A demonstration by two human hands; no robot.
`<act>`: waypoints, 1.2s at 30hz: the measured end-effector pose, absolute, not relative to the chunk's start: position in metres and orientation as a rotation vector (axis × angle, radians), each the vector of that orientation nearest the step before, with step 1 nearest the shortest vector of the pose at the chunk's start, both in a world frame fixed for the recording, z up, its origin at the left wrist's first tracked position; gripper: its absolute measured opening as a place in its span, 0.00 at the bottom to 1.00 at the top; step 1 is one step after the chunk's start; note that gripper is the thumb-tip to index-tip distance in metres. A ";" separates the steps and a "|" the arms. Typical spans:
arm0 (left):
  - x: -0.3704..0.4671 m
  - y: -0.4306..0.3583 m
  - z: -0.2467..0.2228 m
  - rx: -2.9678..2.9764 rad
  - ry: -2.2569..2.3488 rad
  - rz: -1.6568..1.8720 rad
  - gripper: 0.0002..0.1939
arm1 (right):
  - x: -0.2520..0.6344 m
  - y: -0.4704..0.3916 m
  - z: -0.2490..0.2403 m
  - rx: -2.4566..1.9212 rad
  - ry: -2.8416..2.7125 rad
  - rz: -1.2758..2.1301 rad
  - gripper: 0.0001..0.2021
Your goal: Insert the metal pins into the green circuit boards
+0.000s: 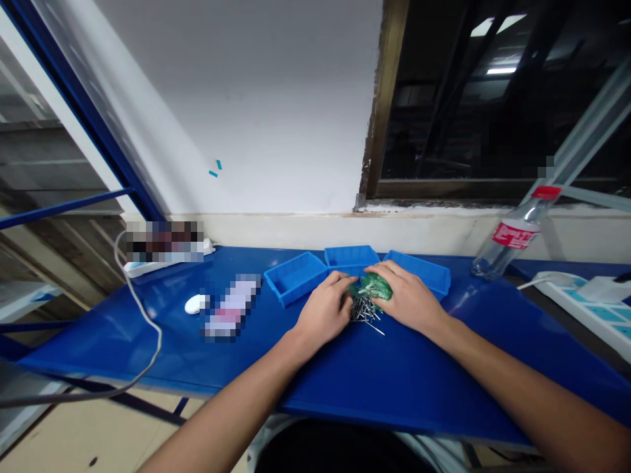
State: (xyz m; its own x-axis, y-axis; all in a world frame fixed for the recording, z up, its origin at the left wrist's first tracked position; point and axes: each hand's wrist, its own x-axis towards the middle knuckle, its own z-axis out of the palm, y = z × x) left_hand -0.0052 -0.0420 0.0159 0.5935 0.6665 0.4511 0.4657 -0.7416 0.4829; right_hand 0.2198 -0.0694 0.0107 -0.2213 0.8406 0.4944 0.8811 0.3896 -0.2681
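A heap of thin silver metal pins, like nails or rivets (363, 311), lies on the blue table between my hands. One longer pin sticks out towards me. My right hand (409, 297) is closed on a crumpled green plastic bag (378, 286), with some pins showing against it. From the other side, my left hand (326, 309) curls its fingers round the heap's left edge. A bit of green bag shows at those fingertips; the fingers' inner side is hidden. Just behind stand three blue plastic bins: a left bin (282, 284), a middle bin (348, 256) and a right bin (434, 279).
A clear bottle with a red cap (507, 243) stands at the back right, near a power strip (599, 305). On the left lie a round white object (196, 304), a blurred-out flat item (234, 305) and a grey cable (152, 328). The wall (276, 131) bounds the table's back.
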 end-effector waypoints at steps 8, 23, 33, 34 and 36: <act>-0.005 -0.044 0.009 2.547 1.085 0.841 0.29 | 0.215 -0.074 0.007 -1.460 -2.136 -0.201 0.26; -0.009 -0.047 0.008 2.634 1.113 0.784 0.28 | 0.201 -0.080 0.008 -1.169 -2.311 -0.157 0.29; -0.022 -0.033 0.011 2.440 0.971 1.040 0.33 | 0.188 -0.089 0.007 -1.063 -2.445 -0.219 0.26; -0.022 -0.033 0.014 2.430 0.960 1.073 0.33 | 0.187 -0.089 0.008 -1.057 -2.454 -0.230 0.25; -0.022 -0.036 0.020 2.423 0.929 1.133 0.32 | 0.183 -0.089 0.009 -1.050 -2.460 -0.258 0.25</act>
State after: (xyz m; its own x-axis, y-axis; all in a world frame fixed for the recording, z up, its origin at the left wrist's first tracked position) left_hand -0.0215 -0.0355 0.0204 0.4773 0.6702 0.5684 0.4257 -0.7422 0.5176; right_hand 0.1834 -0.0894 0.0086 -0.6089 0.6369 0.4729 0.7210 0.6929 -0.0047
